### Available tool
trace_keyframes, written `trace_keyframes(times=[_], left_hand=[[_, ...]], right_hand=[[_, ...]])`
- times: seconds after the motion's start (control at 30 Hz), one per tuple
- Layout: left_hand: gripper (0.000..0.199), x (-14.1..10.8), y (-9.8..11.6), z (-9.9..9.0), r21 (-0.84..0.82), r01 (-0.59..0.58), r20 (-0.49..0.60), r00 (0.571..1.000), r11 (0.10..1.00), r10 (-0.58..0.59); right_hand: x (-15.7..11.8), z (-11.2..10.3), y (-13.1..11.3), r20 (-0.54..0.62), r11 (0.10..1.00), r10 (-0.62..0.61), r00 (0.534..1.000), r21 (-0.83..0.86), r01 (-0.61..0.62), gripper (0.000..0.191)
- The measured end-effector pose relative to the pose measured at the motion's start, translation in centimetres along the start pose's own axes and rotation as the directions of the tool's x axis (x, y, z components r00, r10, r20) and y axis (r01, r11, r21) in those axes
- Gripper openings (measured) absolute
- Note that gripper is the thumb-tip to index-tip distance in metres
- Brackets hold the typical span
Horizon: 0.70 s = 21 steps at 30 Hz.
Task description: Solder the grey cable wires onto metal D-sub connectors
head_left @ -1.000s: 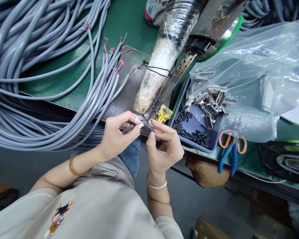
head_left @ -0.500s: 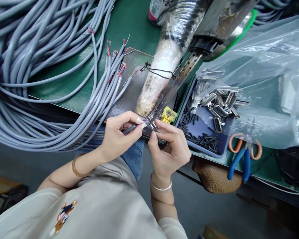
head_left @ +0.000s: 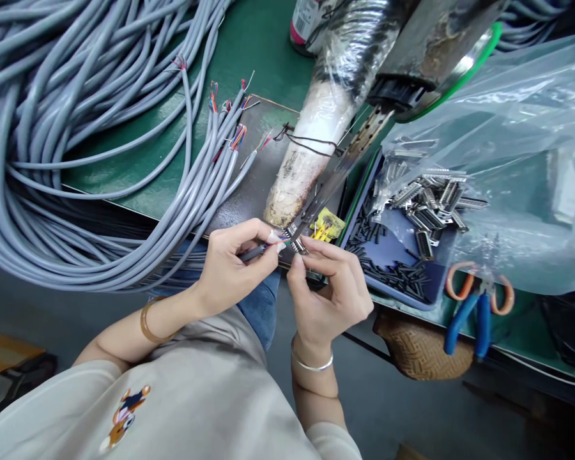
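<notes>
My left hand (head_left: 242, 265) pinches the stripped end of a grey cable (head_left: 250, 253), its thin coloured wires showing between thumb and forefinger. My right hand (head_left: 333, 284) is closed on a small metal connector (head_left: 299, 244) with a row of pins. The wire ends meet the connector's pins. Right at that spot rests the dark tip of a soldering iron (head_left: 311, 211), which comes down from above on its mount. Beside it, a white wrapped tube (head_left: 299, 160) slants down and ends just behind the connector.
Bundled grey cables (head_left: 138, 262) fill the left side. To the right, a blue tray (head_left: 388, 249) holds black sleeves and several metal connectors (head_left: 431, 204), near a plastic bag (head_left: 522, 179). Pliers with blue handles (head_left: 482, 319) and a yellow packet (head_left: 326, 225) lie close by.
The whole view has shifted slightly, so things sit a little further right. Both hands keep their hold at the iron's tip, with barely any movement.
</notes>
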<state>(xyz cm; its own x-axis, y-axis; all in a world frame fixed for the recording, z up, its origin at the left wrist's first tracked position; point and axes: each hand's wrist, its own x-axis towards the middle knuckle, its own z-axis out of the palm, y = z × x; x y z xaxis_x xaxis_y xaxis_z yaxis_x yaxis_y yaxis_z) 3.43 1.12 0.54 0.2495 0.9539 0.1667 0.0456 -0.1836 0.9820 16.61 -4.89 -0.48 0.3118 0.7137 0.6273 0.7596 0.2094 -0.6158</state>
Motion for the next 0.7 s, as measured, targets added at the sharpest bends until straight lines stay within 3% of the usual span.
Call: trace_keyframes(times=[0.27,0.4,0.57,0.7], left_hand=[[0.007,-0.12,0.06,-0.19,-0.013,-0.015,0.021,1.000,1.000,0.016],[0.009,0.07,0.10,-0.32,-0.064,0.085,0.034,0.996,0.994,-0.083],[0.014,0.42,-0.16,-0.42,-0.114,0.245,0.081,0.968,0.963,-0.237],[0.011,0.30,-0.19,-0.47,-0.129,0.277,0.104,0.959,0.952,-0.265]], right_hand=[[0.18,-0.10,-0.60,-0.016,0.998,-0.027,1.000,-0.054,0.026,0.018],[-0.11,-0.33,-0.38,-0.019,0.993,-0.078,0.997,-0.091,0.076,0.018],[-0.52,-0.44,0.24,0.075,0.979,-0.155,0.985,-0.124,0.163,0.017],[-0.63,-0.36,0.38,0.055,0.974,-0.167,0.984,-0.148,0.174,0.019]])
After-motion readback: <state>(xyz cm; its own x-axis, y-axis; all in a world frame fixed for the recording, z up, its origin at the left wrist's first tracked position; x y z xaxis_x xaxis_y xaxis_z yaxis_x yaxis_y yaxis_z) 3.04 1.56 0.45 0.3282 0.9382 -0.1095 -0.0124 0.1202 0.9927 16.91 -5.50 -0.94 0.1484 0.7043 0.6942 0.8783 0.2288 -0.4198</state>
